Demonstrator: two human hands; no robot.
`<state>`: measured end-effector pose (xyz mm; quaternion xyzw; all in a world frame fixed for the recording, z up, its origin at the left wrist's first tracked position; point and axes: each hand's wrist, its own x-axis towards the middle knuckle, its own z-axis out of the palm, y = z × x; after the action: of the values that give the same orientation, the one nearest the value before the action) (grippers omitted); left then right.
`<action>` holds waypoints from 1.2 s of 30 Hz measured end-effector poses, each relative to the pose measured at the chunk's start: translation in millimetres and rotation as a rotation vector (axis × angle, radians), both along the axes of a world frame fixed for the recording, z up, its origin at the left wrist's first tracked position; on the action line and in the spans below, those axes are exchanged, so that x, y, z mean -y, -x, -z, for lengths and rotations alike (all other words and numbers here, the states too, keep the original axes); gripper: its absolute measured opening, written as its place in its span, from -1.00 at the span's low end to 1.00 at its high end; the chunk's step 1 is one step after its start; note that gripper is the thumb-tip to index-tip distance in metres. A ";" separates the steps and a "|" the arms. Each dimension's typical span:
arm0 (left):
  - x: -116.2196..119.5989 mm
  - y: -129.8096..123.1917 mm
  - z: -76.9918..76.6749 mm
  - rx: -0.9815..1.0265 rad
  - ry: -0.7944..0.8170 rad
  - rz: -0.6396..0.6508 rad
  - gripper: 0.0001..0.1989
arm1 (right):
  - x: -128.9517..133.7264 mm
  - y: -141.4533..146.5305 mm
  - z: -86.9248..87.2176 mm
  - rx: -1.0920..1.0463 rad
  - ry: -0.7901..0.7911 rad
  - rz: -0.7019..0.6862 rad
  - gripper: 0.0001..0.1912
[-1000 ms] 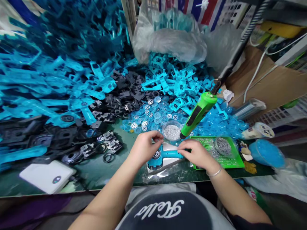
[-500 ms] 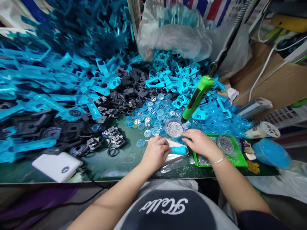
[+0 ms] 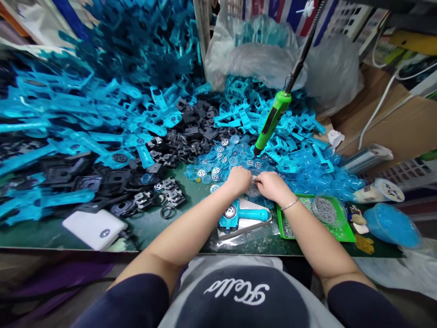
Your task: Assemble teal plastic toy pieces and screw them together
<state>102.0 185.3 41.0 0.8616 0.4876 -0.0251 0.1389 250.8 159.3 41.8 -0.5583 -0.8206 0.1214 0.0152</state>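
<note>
My left hand (image 3: pixel 240 180) and my right hand (image 3: pixel 272 186) meet over a small round dish of tiny silvery screws (image 3: pixel 253 187). The fingers of both are bent and pressed together at the screws; whatever lies between the fingertips is too small or hidden to tell. Below my hands a blue plastic handle piece (image 3: pixel 252 214) rests on a white block-like holder (image 3: pixel 244 228), a round swirl-marked disc (image 3: pixel 230 211) set in its wide left end. Behind the dish hangs a green electric screwdriver (image 3: pixel 272 123), tip down, touched by neither hand.
Swirl-marked clear blue discs (image 3: pixel 215 171) lie heaped behind my hands. Black parts (image 3: pixel 194 125) and blue handle pieces (image 3: pixel 112 102) pile up left and behind. A green tray (image 3: pixel 345 228) of screws stands at right, a white box (image 3: pixel 94 229) with a cable at left.
Both hands have left the blue handle piece and moved up to the screw dish, baring the piece and its disc. The hanging screwdriver has shifted left and up in view as the camera turned slightly.
</note>
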 end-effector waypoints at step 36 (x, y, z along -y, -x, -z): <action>69.9 115.3 23.9 0.705 0.281 -0.434 -0.83 | 52.5 -7.0 -5.4 -0.724 -0.864 0.054 -0.58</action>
<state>-13.3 115.4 17.1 0.6677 0.5720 0.2341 0.4149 257.8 106.7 47.2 -0.4449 -0.7236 -0.0424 0.5260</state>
